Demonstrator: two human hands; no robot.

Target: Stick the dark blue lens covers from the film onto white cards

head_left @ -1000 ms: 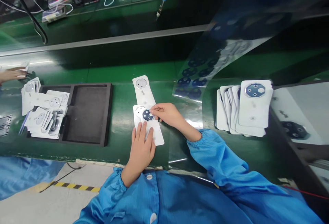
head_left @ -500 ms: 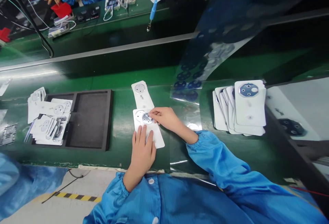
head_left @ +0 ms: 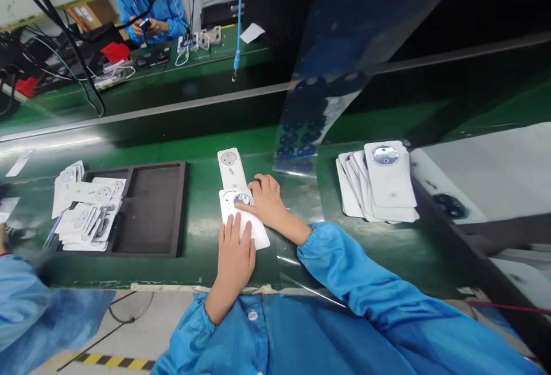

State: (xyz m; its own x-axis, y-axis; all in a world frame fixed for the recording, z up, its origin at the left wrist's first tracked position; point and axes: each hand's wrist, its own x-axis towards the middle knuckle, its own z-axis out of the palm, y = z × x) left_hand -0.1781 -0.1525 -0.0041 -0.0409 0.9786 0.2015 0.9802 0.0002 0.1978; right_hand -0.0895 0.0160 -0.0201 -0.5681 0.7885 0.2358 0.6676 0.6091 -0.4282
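Green work surface with white panels, tray, bin and film strip

Work surface (head_left: 202, 251): crossed toward its rear edge by a clear film strip (head_left: 295, 162) bearing dark round pieces; the rear edge is partly screened by it. A blue cord (head_left: 237, 59) is hung beyond that edge. The far bench (head_left: 221, 49) is partly hidden by black cables (head_left: 71, 39); a co-worker (head_left: 150, 10) is seen behind it. At the surface's front left, a second worker's sleeve (head_left: 19, 300) is shown.

Tray, black, two compartments (head_left: 181, 208): set left of centre. Its left compartment is heaped with loose panels (head_left: 88, 220), overhanging the left edge.

Bin, dark-walled (head_left: 460, 243): placed at the right; white panels (head_left: 433, 182) are contained. A panel stack (head_left: 391, 185) is stood just beside its left wall.

Lower panel (head_left: 260, 237): laid mid-surface toward the front edge, overlapping an upper panel (head_left: 232, 175). It is pressed by the left hand (head_left: 235, 254), flat, fingers slightly spread. A shiny round piece (head_left: 242, 198) at its upper end is touched by the right hand's (head_left: 267, 200) thumb, held apart from the bent fingers.
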